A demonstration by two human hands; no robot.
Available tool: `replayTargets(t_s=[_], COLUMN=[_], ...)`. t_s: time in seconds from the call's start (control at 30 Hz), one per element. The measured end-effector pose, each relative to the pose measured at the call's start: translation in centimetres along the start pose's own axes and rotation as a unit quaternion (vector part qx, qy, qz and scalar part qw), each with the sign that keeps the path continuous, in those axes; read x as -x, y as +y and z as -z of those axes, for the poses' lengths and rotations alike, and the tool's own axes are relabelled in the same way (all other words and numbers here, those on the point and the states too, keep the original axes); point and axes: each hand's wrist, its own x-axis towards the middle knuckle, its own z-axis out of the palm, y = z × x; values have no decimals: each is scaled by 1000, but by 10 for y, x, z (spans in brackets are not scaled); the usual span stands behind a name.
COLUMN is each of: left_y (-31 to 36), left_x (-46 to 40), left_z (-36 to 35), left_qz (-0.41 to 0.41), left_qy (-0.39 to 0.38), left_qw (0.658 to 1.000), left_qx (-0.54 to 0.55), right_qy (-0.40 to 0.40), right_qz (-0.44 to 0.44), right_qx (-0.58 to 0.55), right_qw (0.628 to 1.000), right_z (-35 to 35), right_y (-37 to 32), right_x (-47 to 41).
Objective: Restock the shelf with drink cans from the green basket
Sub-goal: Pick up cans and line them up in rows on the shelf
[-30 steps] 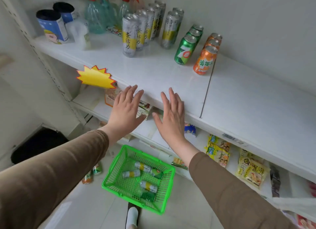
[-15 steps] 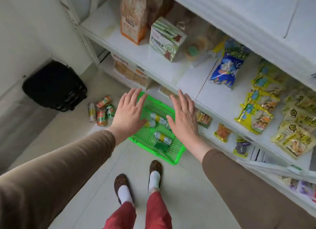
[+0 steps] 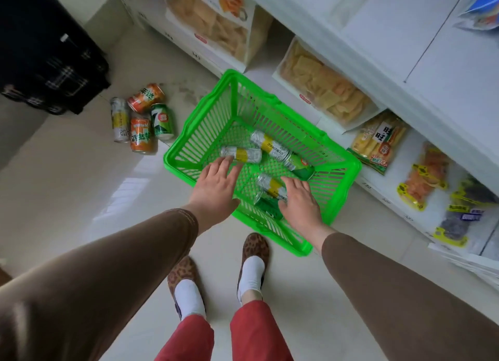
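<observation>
On the pale floor [image 3: 67, 171] to the left of the basket we see four cans lying loose in a cluster: a silver-and-yellow one [image 3: 119, 123], two orange ones [image 3: 145, 97] [image 3: 140, 135] and a green one [image 3: 162, 121], with a black case [image 3: 46, 50] further back in the corner. To the right runs the white shelf [image 3: 432, 63], its lower levels holding boxes of pale crackers [image 3: 324, 90] and packets of snacks [image 3: 378, 142]. Our leopard-print slippers [image 3: 255, 247] stand just short of the basket's near rim, below red trouser legs [image 3: 256, 331]. The green basket [image 3: 343, 169] sits on the floor against the foot of the shelf, its slatted walls and mesh bottom bright plastic. Inside lie slim silver cans with yellow bands: one at the left [image 3: 241, 154], one slanting at the back [image 3: 268, 144], one nearer us [image 3: 271, 188]. A green can [image 3: 299, 165] rests beside the back one, and another dark green can [image 3: 267, 207] lies partly hidden under the near silver one. Both our arms, in brown sleeves [image 3: 121, 266], reach down into the basket. Our left hand [image 3: 217, 188] is spread flat, fingers [image 3: 225, 163] released and extended, the tips at the left silver can. Our right hand [image 3: 301, 202] is likewise released, fingers straight, lying just beside the near silver can; we cannot tell whether it touches it.
</observation>
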Motion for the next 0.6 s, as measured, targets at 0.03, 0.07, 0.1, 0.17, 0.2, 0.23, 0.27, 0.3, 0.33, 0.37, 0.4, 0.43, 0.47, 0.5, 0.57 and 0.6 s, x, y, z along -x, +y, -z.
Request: replayTargets(t_s=[0.03,0.07,0.1,0.17,0.2,0.23,0.27,0.3,0.33,0.37,0.4,0.43,0.47,0.5,0.57,0.6], left_y=[0,0,0,0,0,0,0,-1,-2,-3,-4,-5,-5,-5,-5,-6], left_x=[-8,-16,-24,-38,-45,-50,-55,-59,-62,-64,-66,-67,-68,-69,-69,-68], left_z=[-13,-24,-35,-52,-59,-65,-71,-75,-79,-83,-85,-87,-89,-90,-88,-87], left_qz=[-2,-5,-6,-5,-2,0,0,-1,-3,-6,-8,-10,-11,-12,-14,-14], left_qy=[-6,-10,-13,-16,-16,-14,-12,-11,-10,-10,-8,-6,-4,-2,-3,-5], left_qw=[1000,1000,1000,1000,1000,1000,1000,1000,1000,1000,1000,1000,1000,1000,1000,1000], left_qx=[-4,-9,-11,-9,-7,-4,-1,1,1,2,5,8,11,12,15,17], right_qy=[-21,-42,-63,-105,-122,-134,-143,-146,-145,-144,-147,-152,-155,-158,-165,-165], right_qz=[-2,-6,-10,-28,-39,-51,-61,-69,-75,-80,-83,-86,-89,-93,-104,-110], right_qx=[4,10,17,34,47,64,84,103,121,134,142,146,146,142,116,104], right_qw=[1000,999,998,993,991,988,984,981,979,977,975,974,973,973,974,975], right_z=[-18,-35,-50,-78,-89,-99,-108,-115,-121,-127,-132,-137,-142,-146,-146,-145], right_y=[4,9,13,21,26,30,34,36,38,40,41,41,42,44,47,48], right_x=[-9,-18,-26,-41,-47,-53,-58,-63,-67,-70,-73,-76,-78,-81,-84,-84])
